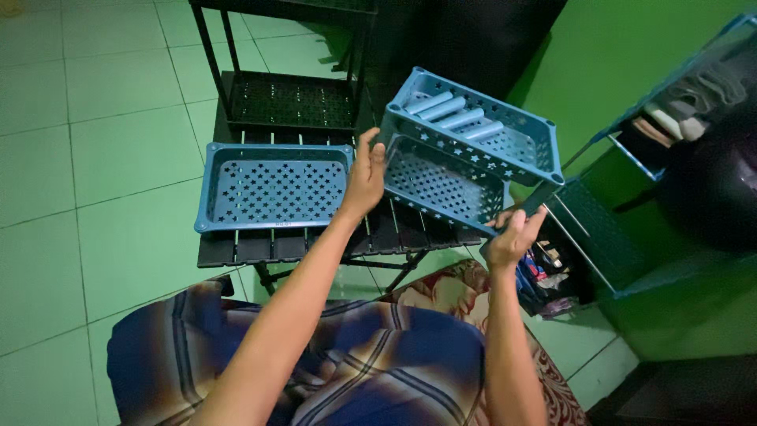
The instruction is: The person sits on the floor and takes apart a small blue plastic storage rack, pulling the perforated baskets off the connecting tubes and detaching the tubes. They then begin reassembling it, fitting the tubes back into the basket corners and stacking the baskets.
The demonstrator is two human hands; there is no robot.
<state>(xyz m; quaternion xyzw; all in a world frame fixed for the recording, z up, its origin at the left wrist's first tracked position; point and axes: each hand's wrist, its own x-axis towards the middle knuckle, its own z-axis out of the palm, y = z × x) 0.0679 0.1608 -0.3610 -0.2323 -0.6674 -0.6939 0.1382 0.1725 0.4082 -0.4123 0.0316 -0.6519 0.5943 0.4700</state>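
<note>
I see both hands raised at centre frame, holding two stacked blue trays (453,177) tilted above the black slatted bench (378,233). The left hand (365,180) grips the stack's left end, fingers clenched on the rim; the right hand (514,233) grasps the lower right corner. The upper tray (520,146) carries blue tubes (456,114). A third blue tray (274,189) lies flat on the bench, left of centre — just beside the left hand. A black rack (292,99) stands behind — upper centre.
</note>
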